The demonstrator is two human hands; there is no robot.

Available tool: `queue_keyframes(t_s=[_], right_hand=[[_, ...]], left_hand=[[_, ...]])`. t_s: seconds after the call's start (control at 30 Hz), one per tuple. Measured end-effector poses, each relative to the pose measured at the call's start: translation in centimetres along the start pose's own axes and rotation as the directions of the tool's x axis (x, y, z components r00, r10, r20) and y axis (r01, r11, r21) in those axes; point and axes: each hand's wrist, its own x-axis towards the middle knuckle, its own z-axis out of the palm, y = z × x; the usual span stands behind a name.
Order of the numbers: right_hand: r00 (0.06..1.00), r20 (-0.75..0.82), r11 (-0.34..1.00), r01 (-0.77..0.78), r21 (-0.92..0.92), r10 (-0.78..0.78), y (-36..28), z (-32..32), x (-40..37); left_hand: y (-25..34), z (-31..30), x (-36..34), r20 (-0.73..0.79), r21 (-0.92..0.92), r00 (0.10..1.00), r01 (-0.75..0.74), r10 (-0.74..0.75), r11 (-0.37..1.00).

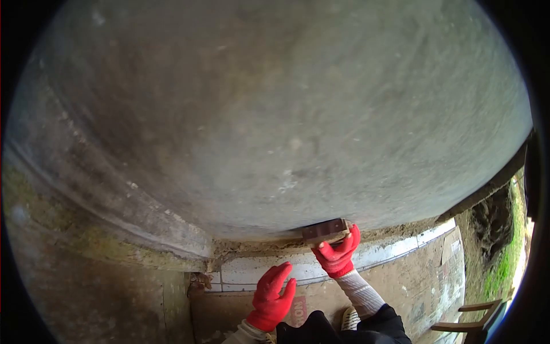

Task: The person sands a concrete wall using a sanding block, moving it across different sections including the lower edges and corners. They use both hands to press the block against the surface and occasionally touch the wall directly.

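Observation:
My right hand (pixel 336 252), in a red glove with bare fingertips, grips a brown rectangular block (pixel 324 231) with small dots along its side. The block lies against the lower part of a large grey plastered wall (pixel 286 132); its exact kind is not clear. Lower and to the left, my left hand (pixel 271 296), gloved in red too, is held in the air with thumb and fingers apart and nothing in it.
White tiles (pixel 252 270) run along the wall's foot. Flattened cardboard (pixel 395 292) covers the floor around my shoe (pixel 350 318). A wooden-legged chair or stool (pixel 475 321) stands at lower right, near grass (pixel 499 275). A ledge (pixel 132 229) projects at left.

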Motion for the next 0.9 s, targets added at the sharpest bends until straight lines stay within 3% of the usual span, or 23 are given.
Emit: queue_keyframes(t_s=[0.03,0.1,0.17,0.23,0.33,0.37,0.4,0.43,0.5,0.53,0.57,0.63,0.67,0.7,0.8,0.87,0.9], right_hand=[[0.987,-0.031,0.981,0.151,-0.123,-0.156,-0.6,-0.5,1.5],[0.981,0.149,0.992,0.127,0.002,-0.126,-2.7,-1.9,5.1],[0.987,0.076,0.990,0.143,0.013,-0.143,-5.0,-1.8,8.7],[0.982,0.067,0.981,0.183,-0.072,-0.178,-6.0,-1.7,9.9],[0.976,0.114,0.980,0.193,-0.057,-0.186,-6.0,-1.8,9.6],[0.981,0.080,0.983,0.179,-0.045,-0.175,-6.4,-1.6,9.7],[0.986,0.056,0.986,0.162,-0.036,-0.160,-6.9,-1.5,9.7],[0.989,0.035,0.989,0.144,-0.026,-0.143,-7.5,-1.7,10.1],[0.990,0.078,0.992,0.123,-0.026,-0.120,-8.2,-2.5,10.3],[0.990,0.105,0.994,0.098,-0.040,-0.093,-8.4,-2.8,10.6],[0.989,0.103,0.993,0.113,-0.038,-0.109,-8.5,-3.0,10.7],[0.986,0.148,0.995,0.087,-0.057,-0.078,-8.7,-3.1,10.6],[0.981,0.177,0.995,0.090,-0.031,-0.084,-9.1,-3.3,11.0],[0.980,0.181,0.996,0.090,-0.024,-0.084,-9.8,-3.2,11.3],[0.977,0.162,0.977,0.104,0.185,-0.135,-11.1,-2.9,12.4],[0.949,0.264,0.967,0.114,0.227,-0.174,-10.7,-4.6,12.9],[0.910,0.357,0.957,0.114,0.268,-0.209,-10.5,-5.7,12.9]], left_hand=[[-0.1,0.4,-0.4,-0.015,-0.017,1.000,0.026,-0.026,1.000],[0.4,1.1,-0.1,-0.028,0.001,0.999,0.020,-0.020,1.000],[1.2,1.6,1.1,0.025,0.055,1.000,0.007,-0.008,0.998],[1.5,2.6,2.7,-0.024,0.039,1.000,-0.019,0.020,0.999],[2.2,4.3,3.7,-0.059,-0.177,0.997,0.033,-0.044,0.984],[2.6,4.7,4.0,-0.078,-0.287,0.995,0.030,-0.055,0.958],[2.3,5.5,4.0,-0.079,-0.359,0.984,0.122,-0.161,0.925],[1.6,6.5,4.4,-0.088,-0.365,0.981,0.132,-0.176,0.922],[-0.3,8.6,5.8,-0.154,-0.616,0.957,0.101,-0.245,0.781],[0.1,8.4,6.7,-0.182,-0.769,0.944,0.038,-0.274,0.639],[0.8,8.1,7.2,-0.193,-0.773,0.942,0.026,-0.274,0.634],[2.2,7.5,8.2,-0.135,-0.989,0.913,-0.102,-0.386,0.104],[1.2,6.4,8.0,-0.131,-0.942,0.951,-0.032,-0.280,0.333],[0.6,5.9,7.9,-0.134,-0.941,0.949,-0.032,-0.286,0.337],[-0.2,5.4,8.3,-0.533,-0.470,0.823,-0.091,-0.199,0.878],[-0.7,5.3,8.4,-0.698,-0.010,0.716,-0.013,0.003,1.000],[-1.1,5.1,8.1,-0.731,0.223,0.670,0.056,0.129,0.973]])
